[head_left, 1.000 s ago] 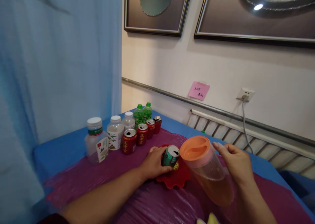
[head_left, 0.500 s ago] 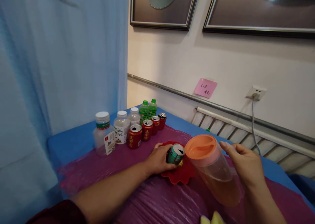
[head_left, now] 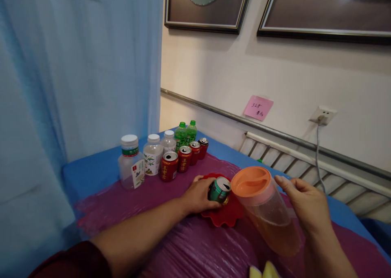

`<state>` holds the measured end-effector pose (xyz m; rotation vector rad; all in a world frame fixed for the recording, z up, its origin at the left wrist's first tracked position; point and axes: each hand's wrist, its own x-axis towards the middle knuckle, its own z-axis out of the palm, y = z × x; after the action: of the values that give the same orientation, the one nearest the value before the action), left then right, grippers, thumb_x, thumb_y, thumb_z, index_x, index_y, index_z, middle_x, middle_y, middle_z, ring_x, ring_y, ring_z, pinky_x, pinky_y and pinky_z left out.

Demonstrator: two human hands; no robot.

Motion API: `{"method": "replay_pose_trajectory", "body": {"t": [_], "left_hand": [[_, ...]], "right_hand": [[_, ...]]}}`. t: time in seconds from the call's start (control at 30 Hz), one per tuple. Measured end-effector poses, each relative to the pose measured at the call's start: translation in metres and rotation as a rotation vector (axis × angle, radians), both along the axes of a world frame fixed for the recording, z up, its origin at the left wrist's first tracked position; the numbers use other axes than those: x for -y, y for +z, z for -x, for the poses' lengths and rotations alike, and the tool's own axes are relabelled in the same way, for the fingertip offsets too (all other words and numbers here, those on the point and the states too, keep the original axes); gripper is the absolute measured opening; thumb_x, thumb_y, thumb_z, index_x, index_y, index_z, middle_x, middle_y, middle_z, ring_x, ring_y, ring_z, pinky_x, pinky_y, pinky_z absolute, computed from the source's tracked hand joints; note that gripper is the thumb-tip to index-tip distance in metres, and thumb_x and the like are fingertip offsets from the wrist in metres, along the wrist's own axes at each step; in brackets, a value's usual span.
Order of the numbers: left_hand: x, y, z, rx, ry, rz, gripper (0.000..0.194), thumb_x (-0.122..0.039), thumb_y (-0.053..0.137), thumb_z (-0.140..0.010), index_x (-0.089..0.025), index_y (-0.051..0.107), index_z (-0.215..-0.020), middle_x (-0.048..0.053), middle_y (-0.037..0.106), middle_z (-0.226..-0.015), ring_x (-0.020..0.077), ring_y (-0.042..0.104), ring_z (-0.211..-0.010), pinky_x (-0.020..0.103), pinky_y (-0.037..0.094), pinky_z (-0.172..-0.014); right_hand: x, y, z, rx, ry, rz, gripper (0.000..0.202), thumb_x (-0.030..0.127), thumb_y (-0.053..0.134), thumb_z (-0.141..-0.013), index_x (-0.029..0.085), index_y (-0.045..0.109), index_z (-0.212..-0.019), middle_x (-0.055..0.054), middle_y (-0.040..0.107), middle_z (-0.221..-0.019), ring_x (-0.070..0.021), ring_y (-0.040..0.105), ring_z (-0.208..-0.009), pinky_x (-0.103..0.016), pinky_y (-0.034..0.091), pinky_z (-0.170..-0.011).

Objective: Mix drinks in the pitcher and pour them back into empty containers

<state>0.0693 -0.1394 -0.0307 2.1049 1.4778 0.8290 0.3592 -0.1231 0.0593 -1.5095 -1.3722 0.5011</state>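
My left hand (head_left: 201,195) is closed round a green drink can (head_left: 218,190), which leans to the right with its opened top facing the jug. Under the can lies a red scalloped dish (head_left: 224,217). My right hand (head_left: 308,204) grips a clear plastic jug (head_left: 270,221) at its far side; the handle is mostly hidden by the fingers. The jug tilts left, its orange lid (head_left: 252,181) close beside the can's rim, and brownish liquid lies in its lower part. I cannot make out any stream between the two.
Behind my left hand stand several red cans (head_left: 169,166), white-capped bottles (head_left: 131,164) and green bottles (head_left: 181,136). Purple plastic sheeting (head_left: 195,245) covers the blue table (head_left: 88,164). Yellowish pieces (head_left: 265,271) sit at the near edge. A radiator (head_left: 284,157) lines the wall.
The view has shifted slightly, so everything sits a little to the right. Both hands keep their hold, and the can and jug stay almost the same relative to each other.
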Motion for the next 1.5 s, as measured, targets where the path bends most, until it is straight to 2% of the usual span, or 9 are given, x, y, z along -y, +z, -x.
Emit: {"method": "replay_pose_trajectory", "body": {"t": [0.4, 0.63, 1.5], "left_hand": [[0.0007, 0.0034, -0.0009, 0.011, 0.004, 0.000, 0.074, -0.045, 0.085, -0.066, -0.027, 0.060, -0.133, 0.005, 0.072, -0.128, 0.0301, 0.064, -0.118, 0.048, 0.027, -0.117], [0.0010, 0.0025, -0.0005, 0.019, 0.012, -0.003, 0.073, -0.043, 0.086, -0.064, -0.028, 0.061, -0.131, 0.005, 0.072, -0.127, 0.0312, 0.064, -0.118, 0.049, 0.028, -0.117], [0.0017, 0.0043, -0.0010, 0.019, 0.015, 0.041, 0.075, -0.042, 0.087, -0.065, -0.028, 0.058, -0.133, 0.003, 0.071, -0.130, 0.0304, 0.062, -0.121, 0.047, 0.023, -0.118]], "right_hand": [[0.0012, -0.0004, 0.0000, 0.031, 0.020, -0.055, 0.054, 0.065, 0.073, -0.070, 0.021, 0.049, -0.051, 0.004, 0.037, -0.049, -0.0120, 0.035, -0.051, -0.025, 0.028, -0.044], [-0.0016, -0.0014, -0.0009, 0.001, 0.012, -0.001, 0.054, 0.066, 0.074, -0.067, 0.021, 0.048, -0.052, 0.004, 0.038, -0.050, -0.0123, 0.035, -0.054, -0.025, 0.028, -0.046], [0.0016, 0.0017, 0.0020, -0.015, 0.003, 0.027, 0.052, 0.066, 0.073, -0.066, 0.021, 0.050, -0.053, 0.005, 0.037, -0.051, -0.0117, 0.034, -0.054, -0.025, 0.027, -0.048]]}}
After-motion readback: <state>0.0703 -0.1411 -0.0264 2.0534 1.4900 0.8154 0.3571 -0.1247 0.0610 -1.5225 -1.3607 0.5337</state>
